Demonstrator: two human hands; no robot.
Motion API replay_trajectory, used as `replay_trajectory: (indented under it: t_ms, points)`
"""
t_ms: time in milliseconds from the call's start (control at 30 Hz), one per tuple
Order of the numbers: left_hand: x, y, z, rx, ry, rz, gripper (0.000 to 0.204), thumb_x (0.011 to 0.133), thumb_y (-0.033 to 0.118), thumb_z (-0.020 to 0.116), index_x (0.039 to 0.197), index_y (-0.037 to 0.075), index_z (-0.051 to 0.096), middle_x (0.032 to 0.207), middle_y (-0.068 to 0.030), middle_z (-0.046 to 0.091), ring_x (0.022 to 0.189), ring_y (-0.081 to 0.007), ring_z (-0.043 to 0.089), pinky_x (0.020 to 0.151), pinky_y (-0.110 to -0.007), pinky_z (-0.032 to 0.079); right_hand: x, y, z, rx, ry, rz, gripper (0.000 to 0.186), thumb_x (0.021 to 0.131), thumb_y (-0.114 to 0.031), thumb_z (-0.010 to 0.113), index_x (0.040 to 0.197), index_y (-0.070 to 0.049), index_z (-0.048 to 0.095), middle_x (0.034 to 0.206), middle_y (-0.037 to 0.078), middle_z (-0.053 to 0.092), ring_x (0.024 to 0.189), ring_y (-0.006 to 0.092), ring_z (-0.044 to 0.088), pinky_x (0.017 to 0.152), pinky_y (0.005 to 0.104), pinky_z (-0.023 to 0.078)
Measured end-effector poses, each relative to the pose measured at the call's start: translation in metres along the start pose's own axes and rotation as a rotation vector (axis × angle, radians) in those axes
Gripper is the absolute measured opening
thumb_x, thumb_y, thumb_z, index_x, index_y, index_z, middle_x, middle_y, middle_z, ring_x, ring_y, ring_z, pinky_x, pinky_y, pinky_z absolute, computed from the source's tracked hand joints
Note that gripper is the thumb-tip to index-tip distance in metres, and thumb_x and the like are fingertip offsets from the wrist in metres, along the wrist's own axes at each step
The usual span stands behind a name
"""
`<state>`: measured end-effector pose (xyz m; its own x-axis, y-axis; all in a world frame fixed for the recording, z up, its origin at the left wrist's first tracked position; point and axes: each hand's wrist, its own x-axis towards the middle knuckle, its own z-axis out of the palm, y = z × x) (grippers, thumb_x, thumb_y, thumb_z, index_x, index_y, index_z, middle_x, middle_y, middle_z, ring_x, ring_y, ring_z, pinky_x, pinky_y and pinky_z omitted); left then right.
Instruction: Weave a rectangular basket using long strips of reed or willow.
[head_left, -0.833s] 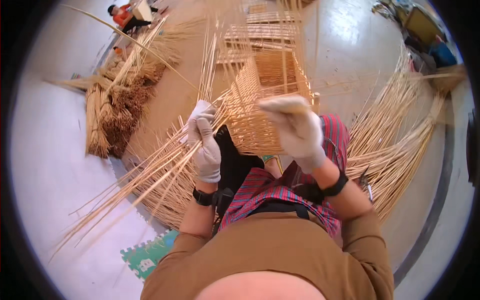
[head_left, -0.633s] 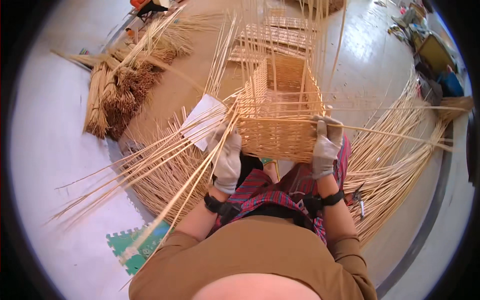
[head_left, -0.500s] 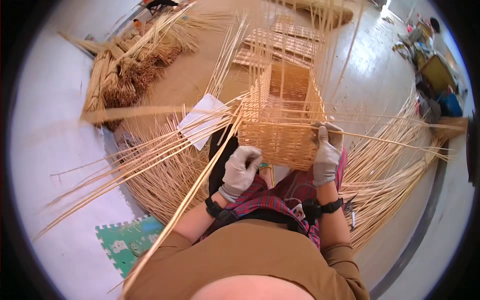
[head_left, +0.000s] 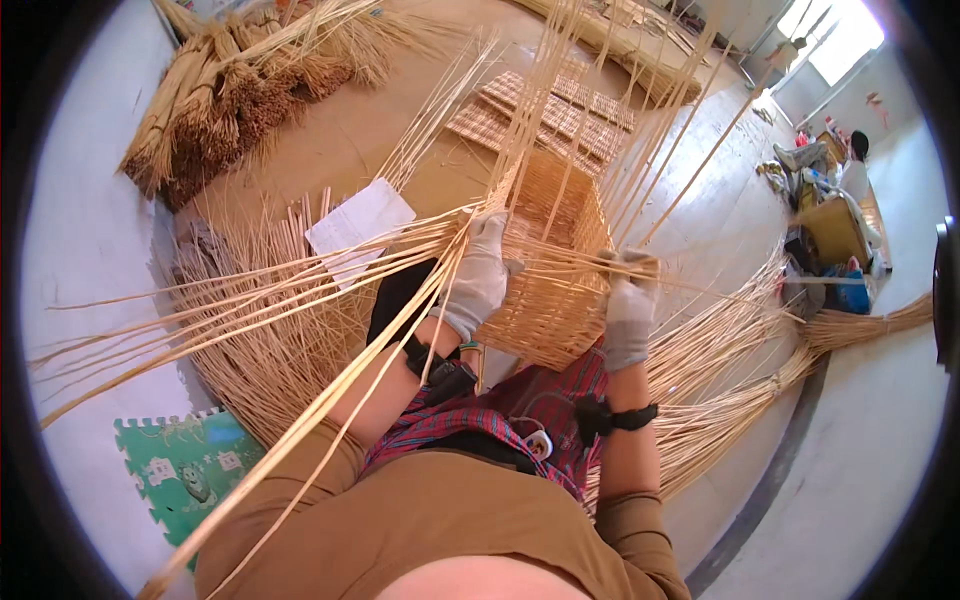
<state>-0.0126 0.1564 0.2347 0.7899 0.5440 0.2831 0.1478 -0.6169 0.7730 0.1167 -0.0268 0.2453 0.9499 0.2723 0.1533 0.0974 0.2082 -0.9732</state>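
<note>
A rectangular wicker basket (head_left: 550,320), partly woven, rests tilted over my lap, its long upright stakes (head_left: 690,85) rising past the far side. At its left corner my left hand (head_left: 475,280), in a pale glove, is closed around the wicker rods near the rim. A bundle of long loose rods (head_left: 290,275) fans out leftward from there, and thicker ones run down across my left arm. My right hand (head_left: 628,315), gloved too, closes on the rods at the right corner of the rim. Its fingertips are partly hidden by the rods and blur.
Rod bundles (head_left: 230,110) are piled at the far left, with loose rods (head_left: 270,350) nearer. More rods (head_left: 720,370) lie to the right. Woven panels (head_left: 560,110) sit beyond the basket. A white sheet (head_left: 360,225) and a green foam mat (head_left: 190,470) are at left.
My left hand has moved up from below the basket's front to the rods at its left corner. The right hand stays at the right corner. The view has shifted and the basket is turned slightly.
</note>
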Motion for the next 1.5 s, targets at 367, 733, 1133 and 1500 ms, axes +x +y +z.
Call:
replay_trajectory:
  t_ms: [367, 733, 1133, 1500]
  points:
    - [-0.003, -0.001, 0.018, 0.162, 0.215, 0.037, 0.05, 0.088, 0.019, 0.077, 0.129, 0.009, 0.049, 0.124, -0.0171, 0.054, 0.11, -0.0405, 0.062, 0.078, -0.049, 0.054, 0.108, -0.024, 0.11, -0.747, -0.505, -0.437, 0.063, 0.079, -0.006, 0.08, 0.14, -0.016, 0.065, 0.12, 0.017, 0.065, 0.1, 0.0279, 0.065, 0.088, 0.0414, 0.057]
    - [-0.002, 0.007, 0.014, 0.225, 0.124, -0.087, 0.048, 0.088, 0.011, 0.073, 0.126, 0.008, 0.044, 0.127, -0.0192, 0.054, 0.099, -0.0451, 0.065, 0.079, -0.051, 0.055, 0.037, -0.073, 0.088, -0.506, -0.045, -0.295, 0.064, 0.097, -0.003, 0.057, 0.156, -0.008, 0.033, 0.093, 0.012, 0.068, 0.081, 0.0265, 0.072, 0.083, 0.0386, 0.059]
    - [-0.072, 0.017, 0.025, -0.076, 0.143, 0.254, 0.043, 0.096, 0.008, 0.066, 0.137, 0.014, 0.053, 0.138, -0.0157, 0.056, 0.088, -0.0308, 0.072, 0.076, -0.039, 0.06, -0.049, -0.024, -0.036, -0.154, 0.168, 0.079, 0.014, 0.113, -0.021, 0.048, 0.111, -0.009, 0.056, 0.093, 0.006, 0.071, 0.072, 0.0099, 0.064, 0.056, 0.0226, 0.05]
    - [-0.004, 0.037, 0.088, -0.777, -0.384, -0.419, 0.024, 0.104, 0.022, 0.066, 0.112, -0.001, 0.067, 0.084, -0.0086, 0.073, 0.07, -0.0192, 0.074, 0.056, -0.034, 0.06, 0.033, -0.016, -0.034, -0.474, 0.014, -0.128, 0.012, 0.1, -0.011, 0.061, 0.099, 0.0, 0.067, 0.084, 0.01, 0.066, 0.083, 0.018, 0.065, 0.073, 0.0385, 0.052]
